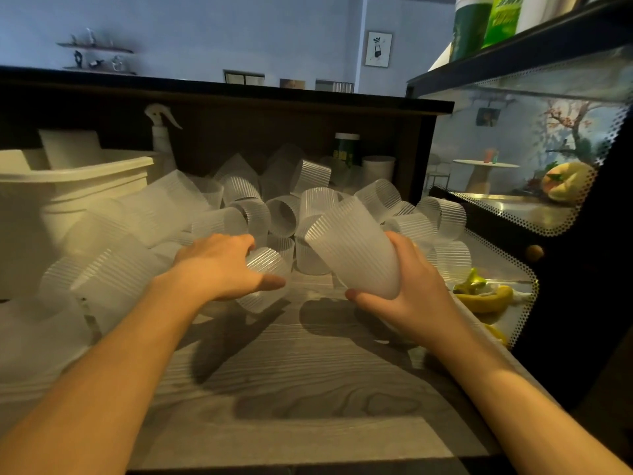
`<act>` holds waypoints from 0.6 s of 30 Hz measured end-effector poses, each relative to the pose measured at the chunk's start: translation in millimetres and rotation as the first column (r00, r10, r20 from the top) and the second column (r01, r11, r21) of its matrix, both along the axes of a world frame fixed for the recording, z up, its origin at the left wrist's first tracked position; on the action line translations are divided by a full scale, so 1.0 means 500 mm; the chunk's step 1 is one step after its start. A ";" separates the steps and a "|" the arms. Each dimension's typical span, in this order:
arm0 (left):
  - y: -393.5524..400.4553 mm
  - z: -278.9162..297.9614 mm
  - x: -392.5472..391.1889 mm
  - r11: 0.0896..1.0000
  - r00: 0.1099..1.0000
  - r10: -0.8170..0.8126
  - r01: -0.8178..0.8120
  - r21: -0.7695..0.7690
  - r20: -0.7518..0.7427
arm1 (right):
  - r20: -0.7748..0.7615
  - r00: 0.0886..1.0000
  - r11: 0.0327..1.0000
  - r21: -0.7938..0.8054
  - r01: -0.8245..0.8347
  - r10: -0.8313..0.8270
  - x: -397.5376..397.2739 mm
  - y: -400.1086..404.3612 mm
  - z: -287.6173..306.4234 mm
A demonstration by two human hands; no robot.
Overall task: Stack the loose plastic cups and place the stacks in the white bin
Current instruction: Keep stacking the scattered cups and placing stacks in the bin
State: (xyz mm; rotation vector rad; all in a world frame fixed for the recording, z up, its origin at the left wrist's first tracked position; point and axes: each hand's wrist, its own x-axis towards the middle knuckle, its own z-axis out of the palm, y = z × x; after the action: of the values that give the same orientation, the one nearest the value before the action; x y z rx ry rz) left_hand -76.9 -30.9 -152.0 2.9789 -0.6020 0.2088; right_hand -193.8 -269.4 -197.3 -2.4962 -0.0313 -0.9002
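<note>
While most of the cups (308,207) lie jumbled on the wooden counter (308,389), the job looks to be in its early part: a large heap remains loose, reaching from beside the bin (78,176) at the left across to the glass case (513,159) at the right. The right hand (411,289) grips a ribbed stack (352,248) near its closed end, thumb underneath and fingers wrapped round the far side, with the open mouth tilted up and away; how many cups are nested in it cannot be told. The left hand (219,265) reaches onto a single cup (267,279) lying on its side, fingers curled over its top and thumb stretched along its near side, so it seems to be taking hold of it, probably to slide it into the stack. The bin stands at the left edge, well apart from both hands; something pale juts above its rim, but whether any cup stacks are inside cannot be seen from here. A smaller white tub (378,168) stands at the back, its contents hidden. Banana peels (483,293) lie at the right, just beside the heap. Nearly all stacking, and all visible binning, is left.
</note>
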 end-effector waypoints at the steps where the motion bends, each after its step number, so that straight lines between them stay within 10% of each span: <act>1: 0.001 0.002 0.001 1.000 1.000 -0.017 0.017 -0.015 -0.020 | -0.002 1.000 1.000 -0.001 0.001 -0.001 0.001 0.001 0.001; 6: 0.005 0.004 0.005 0.896 0.995 -0.092 0.097 -0.433 0.034 | 0.005 1.000 1.000 -0.001 0.002 -0.002 0.000 0.002 0.002; 10: -0.002 0.011 -0.001 0.446 0.981 -0.161 0.171 -0.879 0.110 | 0.024 1.000 1.000 0.018 0.012 -0.013 -0.007 0.002 0.006; 13: -0.008 0.016 -0.010 0.155 0.962 -0.219 0.201 -0.967 0.165 | 0.010 1.000 1.000 0.002 0.017 -0.017 -0.007 0.007 0.006; 18: -0.033 0.007 -0.033 0.076 0.933 -0.297 0.237 -0.968 0.205 | 0.007 1.000 0.999 -0.034 0.013 -0.013 -0.006 0.011 0.007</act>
State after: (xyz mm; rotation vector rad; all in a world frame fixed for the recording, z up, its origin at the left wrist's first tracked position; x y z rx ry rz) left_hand -93.4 -47.2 -148.4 1.4538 -0.6187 0.3320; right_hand -196.9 -264.0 -193.7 -2.5278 -0.0333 -0.9208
